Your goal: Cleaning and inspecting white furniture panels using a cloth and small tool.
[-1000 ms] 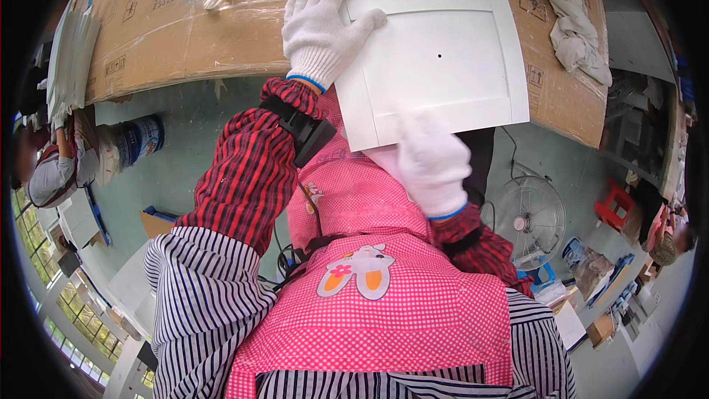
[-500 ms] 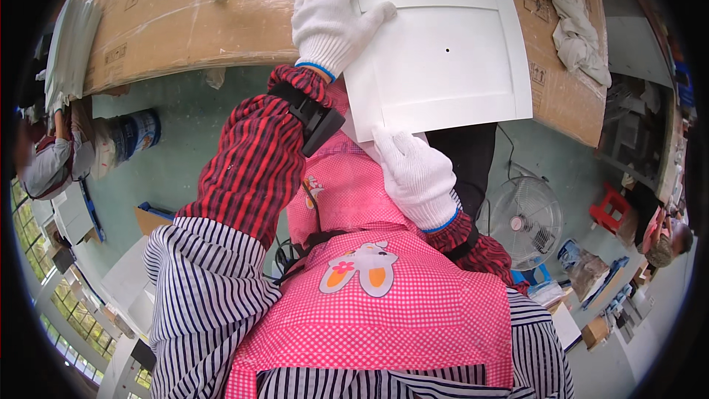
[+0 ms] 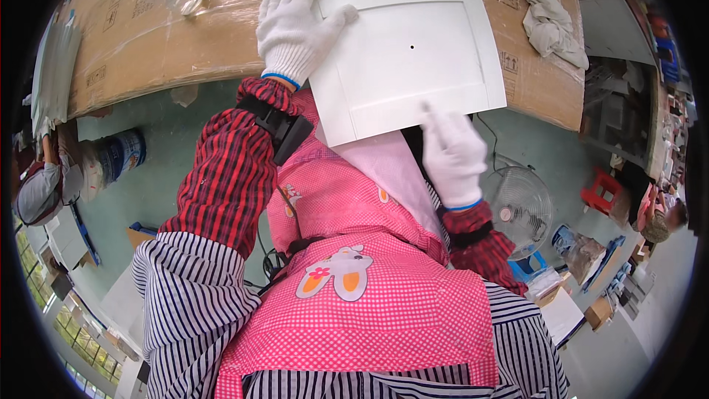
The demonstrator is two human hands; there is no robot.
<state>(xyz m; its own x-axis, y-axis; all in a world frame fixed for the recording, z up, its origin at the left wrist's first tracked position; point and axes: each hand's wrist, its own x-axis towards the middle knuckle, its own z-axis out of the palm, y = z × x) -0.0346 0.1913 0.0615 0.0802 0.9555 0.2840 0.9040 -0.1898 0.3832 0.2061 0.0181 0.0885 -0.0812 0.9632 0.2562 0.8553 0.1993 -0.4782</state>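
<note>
Gloves (image 3: pixel 292 63) of white knit cover both hands. The left hand (image 3: pixel 301 29) has its fingers stretched out, thumb lapping the left edge of a white framed panel (image 3: pixel 410 66) near its far left corner. The right hand (image 3: pixel 452 149), blurred, is at the panel's near edge; I can't tell whether it touches or grips. The panel lies over the cardboard-covered tabletop (image 3: pixel 199 48), its near left corner jutting past the near edge. Left of the left hand there's room out to some white boards (image 3: pixel 55 81); to the right, a narrower gap before a crumpled cloth (image 3: pixel 550 15).
</note>
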